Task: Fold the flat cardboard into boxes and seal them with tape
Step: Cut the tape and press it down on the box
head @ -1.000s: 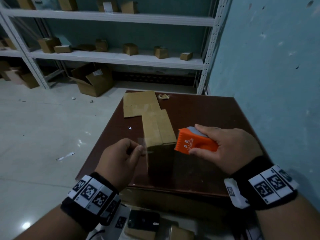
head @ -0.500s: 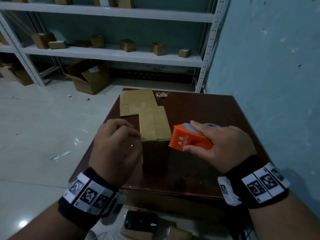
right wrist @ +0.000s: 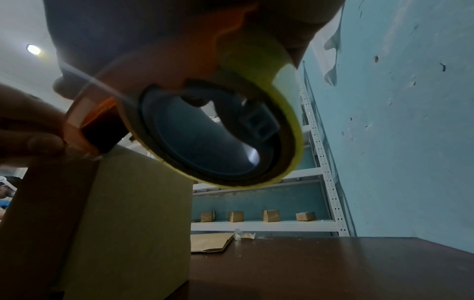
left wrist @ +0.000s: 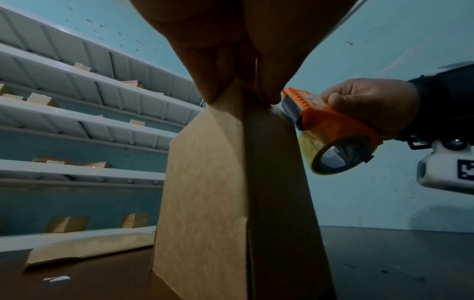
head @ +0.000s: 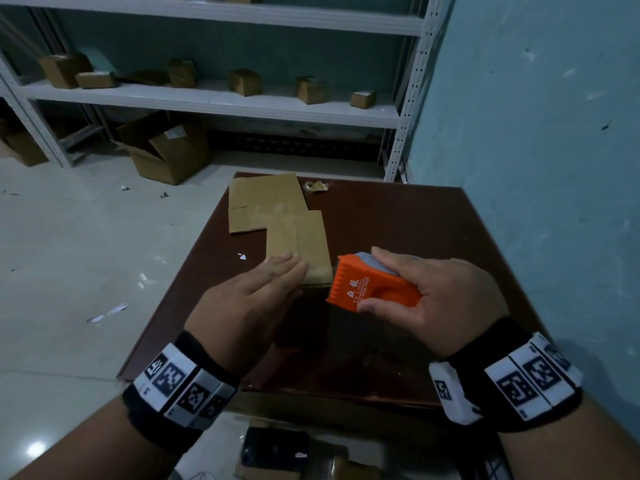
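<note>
A folded cardboard box [head: 304, 244] stands upright on the dark brown table [head: 398, 220]. My left hand [head: 263, 289] lies flat on the near edge of its top, fingers straight and pressing down; the left wrist view shows the box [left wrist: 231, 192] below the fingertips [left wrist: 223, 89]. My right hand [head: 440, 299] grips an orange tape dispenser [head: 370, 289], its toothed edge at the box's near right corner. The dispenser [left wrist: 333, 125] carries a roll of clear tape [right wrist: 256, 125]. Flat cardboard [head: 263, 199] lies behind the box.
White metal shelving [head: 214, 102] with several small boxes runs along the back wall. An open carton [head: 166, 150] sits on the floor. A blue wall [head: 536, 168] borders the table's right side. A crumpled scrap [head: 313, 186] lies near the table's far edge.
My left hand, earlier pinching a strip of tape left of the box, has come over the box and flattened onto its top. The right hand with the dispenser stays at the box's corner.
</note>
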A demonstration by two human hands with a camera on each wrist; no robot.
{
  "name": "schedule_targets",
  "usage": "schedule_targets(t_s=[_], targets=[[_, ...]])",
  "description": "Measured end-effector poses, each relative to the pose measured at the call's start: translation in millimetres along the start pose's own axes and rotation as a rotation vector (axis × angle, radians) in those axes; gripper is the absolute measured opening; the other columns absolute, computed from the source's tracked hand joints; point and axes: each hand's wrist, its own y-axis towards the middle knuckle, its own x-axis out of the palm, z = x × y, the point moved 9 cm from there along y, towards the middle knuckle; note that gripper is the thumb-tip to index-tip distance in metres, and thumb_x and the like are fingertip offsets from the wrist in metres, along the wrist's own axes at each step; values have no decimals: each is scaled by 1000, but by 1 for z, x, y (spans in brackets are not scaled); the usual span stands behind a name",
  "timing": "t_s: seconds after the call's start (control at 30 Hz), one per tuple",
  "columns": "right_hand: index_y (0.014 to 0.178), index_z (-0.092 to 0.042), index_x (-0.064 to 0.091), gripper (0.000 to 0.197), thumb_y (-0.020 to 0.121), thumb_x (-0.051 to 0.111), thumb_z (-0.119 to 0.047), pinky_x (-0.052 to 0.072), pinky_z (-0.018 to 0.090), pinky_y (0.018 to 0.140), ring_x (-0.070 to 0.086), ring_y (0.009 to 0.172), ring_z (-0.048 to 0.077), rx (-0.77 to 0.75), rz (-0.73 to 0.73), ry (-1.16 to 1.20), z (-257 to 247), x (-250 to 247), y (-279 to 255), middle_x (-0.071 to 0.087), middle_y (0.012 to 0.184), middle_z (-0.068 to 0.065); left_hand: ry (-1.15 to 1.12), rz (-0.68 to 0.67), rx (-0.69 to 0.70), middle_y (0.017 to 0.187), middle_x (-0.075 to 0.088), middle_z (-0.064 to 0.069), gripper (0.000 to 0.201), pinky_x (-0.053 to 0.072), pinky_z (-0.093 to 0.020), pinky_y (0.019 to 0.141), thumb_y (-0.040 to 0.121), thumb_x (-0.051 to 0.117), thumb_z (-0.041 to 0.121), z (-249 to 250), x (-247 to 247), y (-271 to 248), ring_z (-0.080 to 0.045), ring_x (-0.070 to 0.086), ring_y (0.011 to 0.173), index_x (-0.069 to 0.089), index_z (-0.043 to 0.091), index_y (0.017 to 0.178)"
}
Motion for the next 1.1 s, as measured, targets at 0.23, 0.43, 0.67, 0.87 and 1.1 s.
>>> schedule_targets(t_s=[0.23, 0.43, 0.67, 0.87, 1.1], targets=[[143, -33, 59, 84, 84, 40, -90, 59, 35, 78, 73, 85, 12, 40, -94, 34, 8, 11, 4, 78, 108, -7, -41, -8, -26, 145, 61, -9, 34, 44, -49, 116, 100, 62, 26, -2, 13, 1, -24, 50, 142, 71, 11, 129], [146, -37, 55, 88, 81, 37, -94, 59, 36, 83, 72, 95, 10, 67, -152, 73, 12, 17, 9, 76, 119, -9, -152, -56, -161, 163, 38, -2, 42, 16, -31, 127, 97, 58, 35, -17, 34, 7, -14, 15, 159, 61, 12, 133], [149, -46, 47, 90, 76, 36, -98, 57, 35, 91, 68, 104, 6, 146, -249, 84, 20, 26, 10, 71, 127, -15, -27, -59, -103, 157, 47, -10, 58, 26, -45, 122, 96, 62, 34, -16, 46, 12, -29, 29, 153, 54, 13, 150], [148, -45, 49, 92, 71, 44, -95, 53, 36, 100, 65, 111, 6, 224, -328, 136, 27, 19, 12, 68, 134, -14, 15, -58, -66, 148, 56, -11, 47, 34, -49, 117, 96, 62, 26, -14, 40, 17, -35, 41, 146, 62, 13, 142], [148, -46, 50, 94, 66, 48, -93, 49, 41, 108, 62, 120, 10, 316, -383, 103, 44, 10, 7, 64, 140, -13, -5, -66, -69, 147, 57, -10, 44, 40, -55, 116, 103, 54, 31, -15, 39, 18, -36, 43, 144, 61, 14, 143]])
